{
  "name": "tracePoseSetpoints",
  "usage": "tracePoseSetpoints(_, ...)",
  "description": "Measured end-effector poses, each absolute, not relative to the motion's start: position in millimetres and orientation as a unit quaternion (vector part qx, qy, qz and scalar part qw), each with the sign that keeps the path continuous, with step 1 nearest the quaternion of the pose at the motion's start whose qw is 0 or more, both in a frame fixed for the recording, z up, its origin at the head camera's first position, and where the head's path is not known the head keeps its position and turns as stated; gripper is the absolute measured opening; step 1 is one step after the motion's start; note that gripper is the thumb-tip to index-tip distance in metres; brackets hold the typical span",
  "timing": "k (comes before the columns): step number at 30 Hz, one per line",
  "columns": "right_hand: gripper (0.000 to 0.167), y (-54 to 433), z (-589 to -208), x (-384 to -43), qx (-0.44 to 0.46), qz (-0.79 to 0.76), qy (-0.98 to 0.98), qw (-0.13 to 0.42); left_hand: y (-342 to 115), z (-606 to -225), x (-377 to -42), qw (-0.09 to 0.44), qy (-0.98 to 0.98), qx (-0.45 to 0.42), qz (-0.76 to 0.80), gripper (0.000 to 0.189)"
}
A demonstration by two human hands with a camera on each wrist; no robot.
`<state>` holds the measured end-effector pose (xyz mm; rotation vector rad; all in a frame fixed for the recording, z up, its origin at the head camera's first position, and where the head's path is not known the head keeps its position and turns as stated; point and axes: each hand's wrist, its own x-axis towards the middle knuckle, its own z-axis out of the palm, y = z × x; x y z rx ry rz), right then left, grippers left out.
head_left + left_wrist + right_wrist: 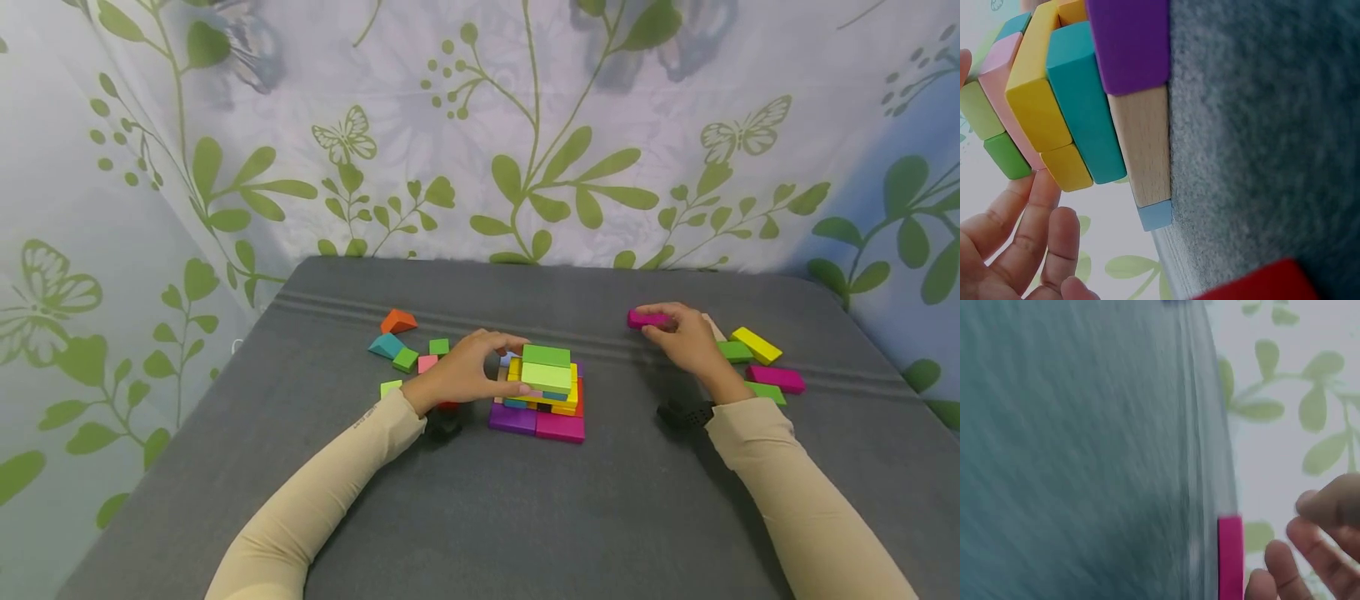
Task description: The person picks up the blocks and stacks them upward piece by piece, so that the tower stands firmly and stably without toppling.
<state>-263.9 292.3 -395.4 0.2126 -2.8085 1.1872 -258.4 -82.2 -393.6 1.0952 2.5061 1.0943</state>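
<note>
So, head view: left hand (468,367) is straddling the top of the block stack (546,377) mid-table (450,517), grip spread, likely steadying it. Right hand (686,342), to the right, is pinching a magenta block (637,318) by one end, probably leaving the other free. Left wrist: fingertips (1045,187) are touching the upper layers' ends, presumably preventing slip. Right wrist: magenta is showing beside the fingers; I'm not seeing contact there.

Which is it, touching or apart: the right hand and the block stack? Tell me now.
Apart. The head view shows gray tabletop between the right hand and the block stack.
</note>
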Motion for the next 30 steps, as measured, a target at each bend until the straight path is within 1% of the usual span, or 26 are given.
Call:
tracePoseSetpoints(5,0.044,310.6,-394.6,-282.7,0.036,0.327,-0.944,0.009,-81.4,-393.4,-258.0,0.1,0.848,0.368,0.368,0.074)
tracePoseSetpoints(10,0.044,320.7,-395.5,-295.0,0.054,0.27,-0.961,-0.003,-80.9,-393.3,-257.5,0.102,0.849,0.365,0.367,0.075)
tracePoseSetpoints(13,0.045,321.4,-394.5,-297.5,0.065,0.259,-0.963,-0.018,-80.8,-393.4,-257.5,0.1,0.85,0.366,0.365,0.075)
tracePoseSetpoints(17,0.048,318.1,-393.3,-294.5,0.063,0.268,-0.96,-0.051,-80.7,-395.1,-257.1,0.097,0.851,0.368,0.362,0.074)
tracePoseSetpoints(19,0.047,315.8,-395.2,-292.0,0.07,0.275,-0.957,-0.057,-80.6,-396.5,-256.7,0.094,0.851,0.369,0.362,0.074)
tracePoseSetpoints(22,0.047,309.6,-397.5,-287.3,0.085,0.291,-0.952,-0.047,-80.3,-398.2,-255.9,0.092,0.851,0.37,0.36,0.074)
tracePoseSetpoints(26,0.045,296.0,-396.3,-278.3,0.102,0.323,-0.941,-0.011,-80.2,-400.4,-254.6,0.089,0.852,0.372,0.359,0.074)
tracePoseSetpoints(30,0.038,278.5,-394.5,-268.6,0.13,0.368,-0.92,0.021,-80.5,-402.1,-252.7,0.085,0.851,0.374,0.359,0.074)
